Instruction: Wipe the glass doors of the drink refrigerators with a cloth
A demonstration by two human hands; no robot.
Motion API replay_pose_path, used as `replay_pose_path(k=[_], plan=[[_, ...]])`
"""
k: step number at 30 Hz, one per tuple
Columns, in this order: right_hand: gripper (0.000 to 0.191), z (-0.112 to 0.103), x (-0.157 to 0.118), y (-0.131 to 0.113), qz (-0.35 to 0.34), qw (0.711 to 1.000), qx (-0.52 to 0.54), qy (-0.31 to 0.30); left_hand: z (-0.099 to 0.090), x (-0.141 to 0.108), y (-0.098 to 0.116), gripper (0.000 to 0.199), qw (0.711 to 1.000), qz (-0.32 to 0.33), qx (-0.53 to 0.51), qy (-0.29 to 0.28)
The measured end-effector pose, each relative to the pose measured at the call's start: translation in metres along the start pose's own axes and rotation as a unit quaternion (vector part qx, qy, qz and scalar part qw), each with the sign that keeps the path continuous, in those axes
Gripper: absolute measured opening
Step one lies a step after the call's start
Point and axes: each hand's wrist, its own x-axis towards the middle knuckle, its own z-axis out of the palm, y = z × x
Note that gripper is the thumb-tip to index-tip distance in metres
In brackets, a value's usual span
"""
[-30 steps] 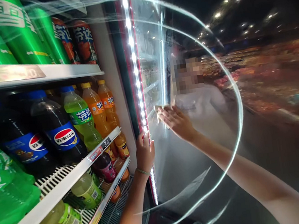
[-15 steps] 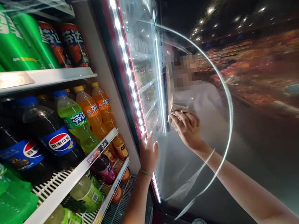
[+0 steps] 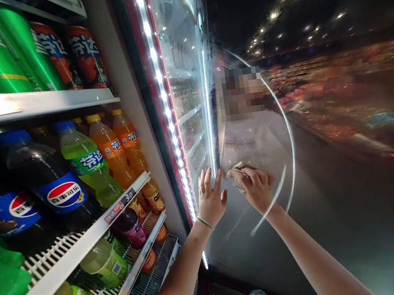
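Supermarket aisle: a glass-door drinks cooler [image 3: 144, 77], Pepsi bottles [image 3: 47, 186] and Fanta bottles [image 3: 108, 149] on shelves with price strips [image 3: 119, 206], shop displays [image 3: 334, 86] reflected beyond.

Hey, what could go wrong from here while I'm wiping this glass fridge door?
Pressing the left hand flat on the glass door might swing it, if it isn't latched, toward the orange soda bottles on the shelf. The folded cloth in the right hand could also leave more streaks like the curved smear on the glass.
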Motion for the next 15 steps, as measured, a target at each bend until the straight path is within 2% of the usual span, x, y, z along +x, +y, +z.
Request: replay_pose_path(k=[1, 3, 5, 6, 7, 9, 12, 13, 15], plan=[[0.034, -0.003, -0.008, 0.006, 0.009, 1.0, 0.004, -0.002, 0.001, 0.0, -0.002, 0.074, 1.0, -0.003, 0.004, 0.0], [0.028, -0.007, -0.016, 0.021, 0.085, 0.996, 0.011, 0.019, 0.004, -0.002, -0.006, 0.075, 1.0, -0.011, 0.01, -0.003], [0.023, -0.008, -0.012, 0.031, 0.167, 0.983, 0.003, 0.07, 0.009, -0.004, -0.01, 0.076, 1.0, -0.019, 0.011, -0.006], [0.023, -0.006, -0.007, 0.032, 0.188, 0.978, 0.0, 0.093, 0.012, -0.005, -0.011, 0.078, 1.0, -0.02, 0.012, -0.006], [0.025, -0.004, -0.003, 0.03, 0.187, 0.977, -0.001, 0.101, 0.015, -0.006, -0.012, 0.08, 1.0, -0.02, 0.012, -0.007], [0.029, 0.003, -0.001, 0.018, 0.134, 0.988, 0.009, 0.072, 0.02, -0.007, -0.015, 0.083, 1.0, -0.018, 0.013, -0.013], [0.036, 0.007, -0.021, 0.007, 0.044, 0.999, -0.001, 0.018, 0.019, -0.009, -0.022, 0.085, 0.999, -0.013, 0.012, -0.04], [0.035, 0.006, -0.029, 0.009, 0.043, 0.999, -0.016, 0.014, 0.018, -0.01, -0.025, 0.085, 0.999, -0.011, 0.011, -0.05], [0.031, 0.0, -0.037, 0.022, 0.094, 0.994, -0.044, 0.037, 0.015, -0.01, -0.029, 0.085, 0.998, -0.008, 0.006, -0.059]])
